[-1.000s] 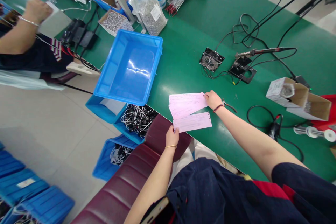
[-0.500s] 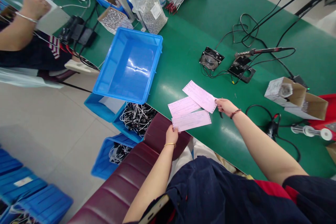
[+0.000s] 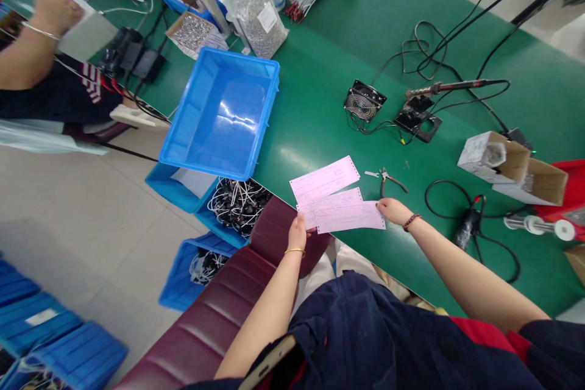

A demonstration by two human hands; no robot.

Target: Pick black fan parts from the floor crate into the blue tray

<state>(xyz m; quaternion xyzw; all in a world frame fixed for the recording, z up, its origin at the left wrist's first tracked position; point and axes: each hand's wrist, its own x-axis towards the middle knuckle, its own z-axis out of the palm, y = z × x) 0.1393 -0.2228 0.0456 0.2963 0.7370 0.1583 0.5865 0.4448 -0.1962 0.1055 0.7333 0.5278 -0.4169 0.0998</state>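
My left hand is closed on the left ends of the pink paper slips at the front edge of the green table. The upper slip fans out to the upper right and bears printed lines too small to read. Pinched at its right end by my right hand is the lowest slip, which overlaps another slip between the two. Just beyond my right hand lie cutting pliers with their handles apart, beside a small white strip.
A blue bin stands at the table's left edge, near a bag of small metal parts. Farther right are a fan, a soldering iron on its stand and cardboard boxes. Bins of cables sit below. A co-worker's hand is far left.
My right hand has moved down and slightly right, bringing a pink slip from the top of the fan to its lower right. The cutting pliers and white strip have come into sight.
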